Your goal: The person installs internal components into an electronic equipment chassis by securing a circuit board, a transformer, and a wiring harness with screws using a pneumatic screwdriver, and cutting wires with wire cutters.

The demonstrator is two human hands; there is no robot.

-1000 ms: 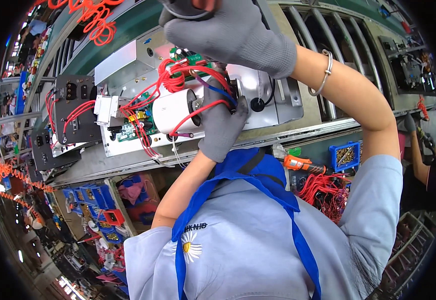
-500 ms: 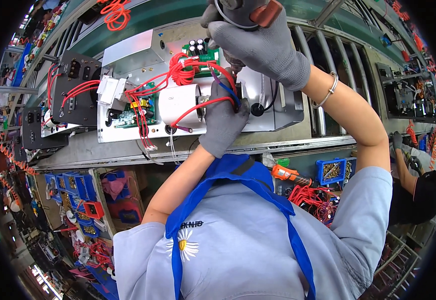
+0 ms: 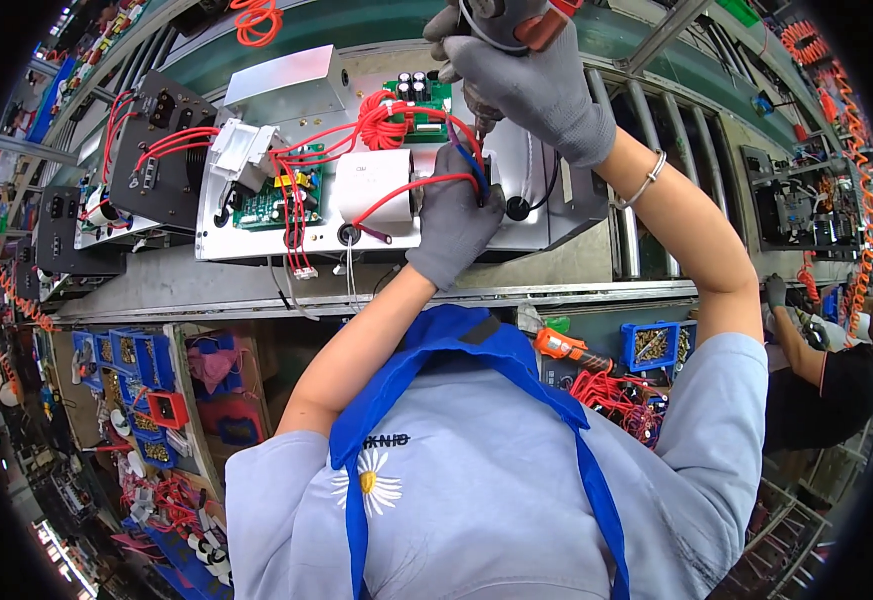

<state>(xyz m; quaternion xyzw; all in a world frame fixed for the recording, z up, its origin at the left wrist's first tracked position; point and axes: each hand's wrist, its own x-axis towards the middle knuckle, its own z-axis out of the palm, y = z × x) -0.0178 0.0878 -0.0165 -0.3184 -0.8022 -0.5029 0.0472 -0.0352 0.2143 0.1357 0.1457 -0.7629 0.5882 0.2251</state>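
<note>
A white metal chassis lies on the conveyor, holding a green circuit board, a white block part and several red wires. My left hand, in a grey glove, presses on red and blue wires at the right of the white block. My right hand, also gloved, grips an electric screwdriver whose bit points down into the chassis just above my left hand.
Two black units with red wires wait to the left on the roller conveyor. Blue bins of screws, an orange tool and loose red wires lie below the line. A co-worker's gloved hand works at right.
The view has shifted so the chassis sits lower and nearer the centre. My right hand has come down with the screwdriver toward the chassis. My left hand stays on the wires.
</note>
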